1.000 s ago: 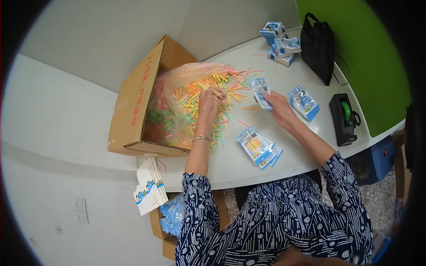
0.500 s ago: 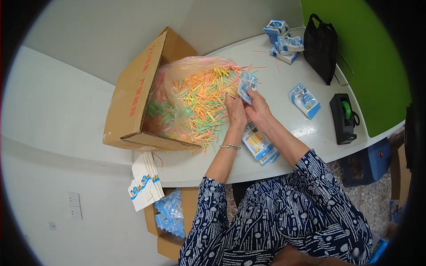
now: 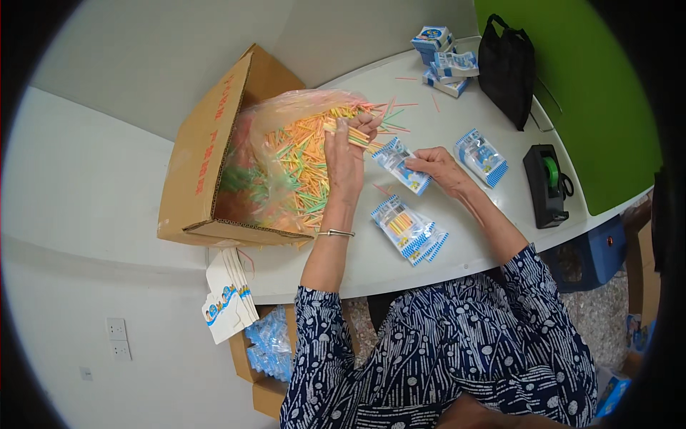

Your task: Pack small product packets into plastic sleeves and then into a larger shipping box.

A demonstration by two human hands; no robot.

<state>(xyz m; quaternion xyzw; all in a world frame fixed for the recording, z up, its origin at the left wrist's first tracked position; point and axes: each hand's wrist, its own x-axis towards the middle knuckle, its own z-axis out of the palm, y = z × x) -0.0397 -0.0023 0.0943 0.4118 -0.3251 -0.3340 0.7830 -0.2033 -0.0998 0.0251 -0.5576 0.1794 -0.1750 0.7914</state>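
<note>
In my left hand [image 3: 344, 164], palm turned up beside the pile, lies a small bundle of thin pastel sticks [image 3: 359, 136], with the fingers curled round it. My right hand [image 3: 441, 169] pinches a blue-and-white plastic packet [image 3: 394, 161] by its side, a short way right of the bundle. Many loose yellow, orange, green and pink sticks [image 3: 293, 146] spill from a clear bag [image 3: 279, 111] in a tipped cardboard box [image 3: 204, 139]. Below my hands, overlapping packets [image 3: 401, 227] lie on the white table [image 3: 343, 275]; sticks show through the top one's window.
Another packet [image 3: 482, 157] lies right of my right hand, near a black tape dispenser [image 3: 544, 187]. Small boxes [image 3: 444, 68] are stacked at the back by a black bag [image 3: 506, 71]. Flat white cards [image 3: 230, 297] and a carton of blue packets [image 3: 271, 347] sit lower left.
My hands have moved apart. The left has shifted left and turned palm up with the bundle showing; the right has moved right and down with the packet.
</note>
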